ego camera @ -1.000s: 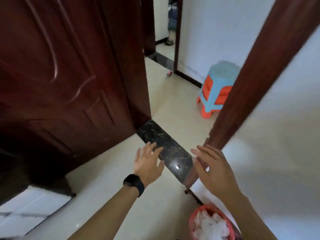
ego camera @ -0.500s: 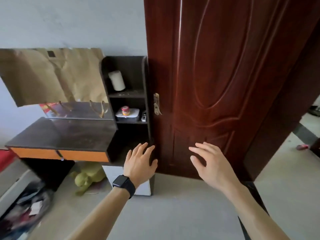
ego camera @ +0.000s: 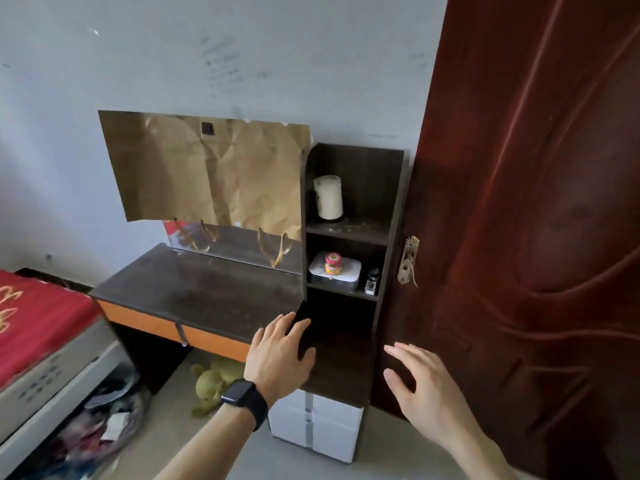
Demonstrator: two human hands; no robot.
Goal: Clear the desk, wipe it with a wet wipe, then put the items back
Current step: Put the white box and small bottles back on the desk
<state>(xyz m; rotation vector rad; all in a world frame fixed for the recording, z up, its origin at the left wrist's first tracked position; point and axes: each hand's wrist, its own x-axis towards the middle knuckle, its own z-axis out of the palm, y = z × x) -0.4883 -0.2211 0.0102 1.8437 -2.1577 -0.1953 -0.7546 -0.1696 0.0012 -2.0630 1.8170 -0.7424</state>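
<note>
A dark red door [ego camera: 536, 202] fills the right side, and a pale scuffed wall [ego camera: 242, 46] spreads behind everything else. Against that wall stands the desk [ego camera: 194, 292], its dark top dusty and its front edge orange, just left of a tall dark shelf unit [ego camera: 393, 202] that touches it. Crumpled brown paper [ego camera: 207, 174] covers most of the mirror [ego camera: 235, 244] above the desk. At the left edge we see a bed with a red cover [ego camera: 34, 317]. A white drawer cabinet [ego camera: 311, 427] sits below the shelves, and a green plush toy [ego camera: 211, 379] lies on the floor under the desk.

Our left hand [ego camera: 277, 358], with a black watch [ego camera: 242, 398] on the wrist, is spread flat in front of the desk's right front corner; we cannot tell whether it touches. Our right hand [ego camera: 422, 386] hangs apart from it, near the door, fingers loose and holding nothing.

On the shelves we see a white cylinder [ego camera: 328, 197], then a white box [ego camera: 346, 275] with a small red-lidded jar [ego camera: 332, 264] on top.
</note>
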